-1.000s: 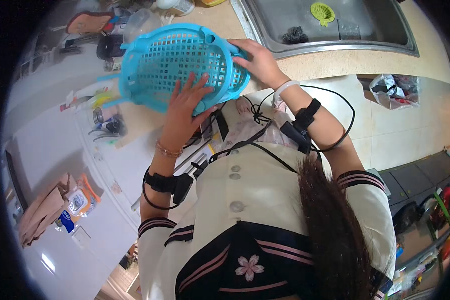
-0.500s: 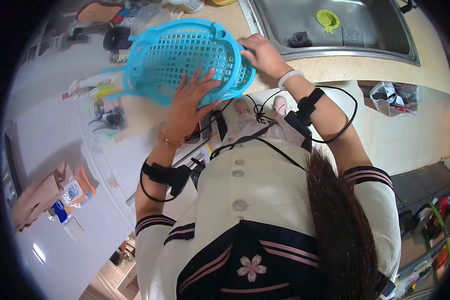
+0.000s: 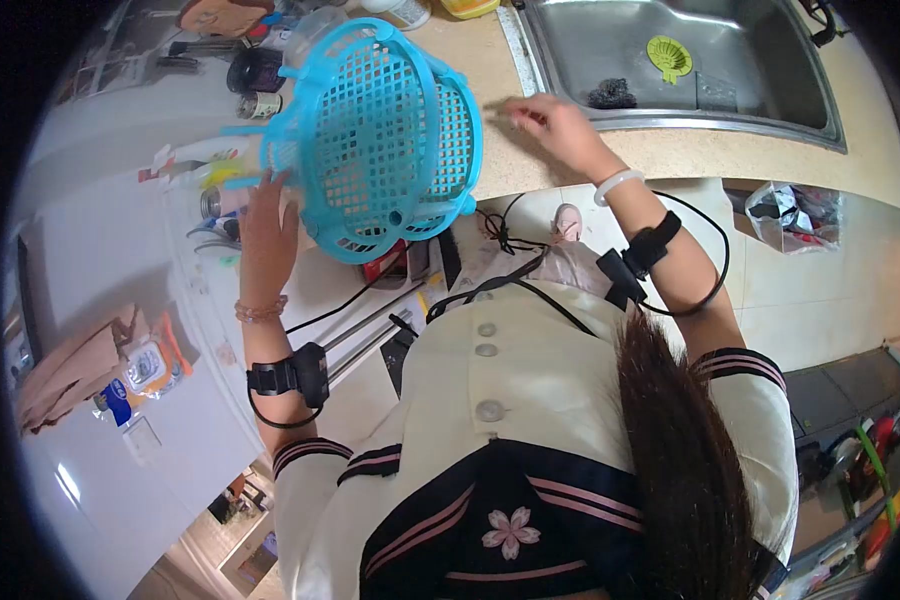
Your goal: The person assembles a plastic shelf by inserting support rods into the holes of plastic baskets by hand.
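Note:
A bright blue plastic strainer basket (image 3: pixel 365 140) with a square-holed mesh is tilted over the counter's front edge. My left hand (image 3: pixel 270 225) grips its left side near the prongs, with the fingertips partly hidden by the rim. To the right of the basket, my right hand (image 3: pixel 560 132) hovers above the counter, apart from it, with loosely bent fingers and nothing visible in them.
The steel sink (image 3: pixel 620 40) holds a yellow-green drain strainer (image 3: pixel 669 60) and a dark scouring pad (image 3: pixel 611 94). Jars (image 3: pixel 255 70) and bottles stand at the back left. A plastic bag (image 3: pixel 785 215) hangs at the right below the counter.
The basket has turned and tilted, its lower end dropping toward me. My left hand has moved left from its front to its side. My right hand has let go of the rim.

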